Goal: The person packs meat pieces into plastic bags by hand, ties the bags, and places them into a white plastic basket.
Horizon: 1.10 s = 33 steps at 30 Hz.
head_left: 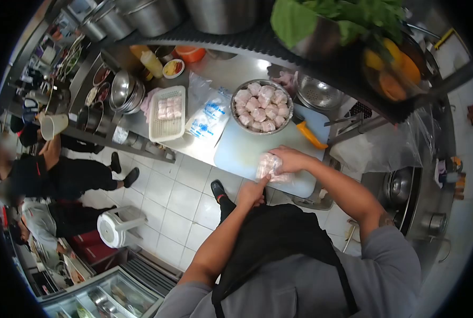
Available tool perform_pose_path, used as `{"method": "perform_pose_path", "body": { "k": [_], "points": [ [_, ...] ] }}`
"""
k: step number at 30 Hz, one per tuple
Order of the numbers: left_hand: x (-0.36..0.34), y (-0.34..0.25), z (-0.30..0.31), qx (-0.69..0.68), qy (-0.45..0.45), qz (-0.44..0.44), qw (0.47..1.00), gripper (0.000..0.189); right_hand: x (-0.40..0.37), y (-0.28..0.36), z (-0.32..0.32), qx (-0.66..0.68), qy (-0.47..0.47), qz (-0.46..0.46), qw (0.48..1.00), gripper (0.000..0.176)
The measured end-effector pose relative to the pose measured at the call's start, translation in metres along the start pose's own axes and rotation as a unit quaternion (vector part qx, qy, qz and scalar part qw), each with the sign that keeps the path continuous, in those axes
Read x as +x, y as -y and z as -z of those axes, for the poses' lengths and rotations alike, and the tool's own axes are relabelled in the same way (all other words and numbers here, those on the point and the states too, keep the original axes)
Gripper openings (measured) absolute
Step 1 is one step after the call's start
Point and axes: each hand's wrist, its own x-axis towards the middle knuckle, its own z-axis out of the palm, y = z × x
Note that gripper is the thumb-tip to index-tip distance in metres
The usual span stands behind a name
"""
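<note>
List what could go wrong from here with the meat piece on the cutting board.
1. The meat piece lies near the front edge of the cutting board, under the right hand and touched by the left hand. It could slip to the floor.
2. The orange-handled knife lies just beyond the right hand. Reaching for the bowl might brush it.

Single head-worn view, fisheye, facing steeply down from above the wearer's chest. The cutting board point(242, 153) lies close at frame centre; tiled floor point(167, 196) fills centre left.
</note>
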Motion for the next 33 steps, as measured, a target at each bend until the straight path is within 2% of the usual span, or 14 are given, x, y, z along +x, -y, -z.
{"method": "perform_pose_path", "body": {
  "k": [3,6,9,12,15,18,21,24,27,29,31,33],
  "points": [
    [0.022,0.045,-0.018,-0.180,0.066,-0.001,0.981,0.080,-0.009,0.021,-0.008,0.027,-0.010,-0.061,0.998,0.085],
    [0.055,0.084,-0.033,-0.388,0.150,-0.156,0.896,0.059,-0.015,0.039,-0.019,0.062,-0.029,-0.097,0.993,0.086],
    [0.054,0.085,-0.031,-0.486,0.180,-0.177,0.837,0.042,-0.021,0.044,-0.038,0.060,-0.091,-0.099,0.989,0.088],
    [0.028,0.065,-0.027,-0.573,0.203,-0.128,0.784,0.041,-0.026,0.050,-0.044,0.041,-0.117,-0.093,0.988,0.088],
    [0.028,0.047,-0.037,-0.522,0.118,-0.162,0.829,0.042,-0.029,0.052,-0.059,0.014,-0.173,-0.037,0.984,0.085],
    [0.026,0.044,-0.030,-0.524,0.092,-0.189,0.825,0.044,-0.034,0.060,-0.065,-0.019,-0.189,0.007,0.982,0.083],
    [0.025,0.050,-0.023,-0.572,0.095,-0.178,0.795,0.042,-0.031,0.076,-0.068,-0.044,-0.186,0.004,0.981,0.082],
    [0.022,0.057,-0.011,-0.612,0.133,-0.179,0.759,0.039,-0.022,0.083,-0.077,-0.019,-0.195,0.005,0.981,0.081],
    [0.011,0.059,0.000,-0.594,0.105,-0.214,0.768,0.036,-0.012,0.095,-0.082,0.000,-0.202,0.014,0.979,0.081],
    [-0.005,0.056,0.017,-0.559,0.058,-0.195,0.804,0.036,0.000,0.105,-0.079,-0.002,-0.205,0.034,0.978,0.080],
    [-0.013,0.057,0.035,-0.554,0.024,-0.213,0.804,0.036,0.014,0.114,-0.077,0.006,-0.206,0.071,0.976,0.079],
    [-0.013,0.061,0.055,-0.577,0.011,-0.271,0.771,0.036,0.033,0.124,-0.069,0.022,-0.208,0.124,0.970,0.077]
  ]
}}
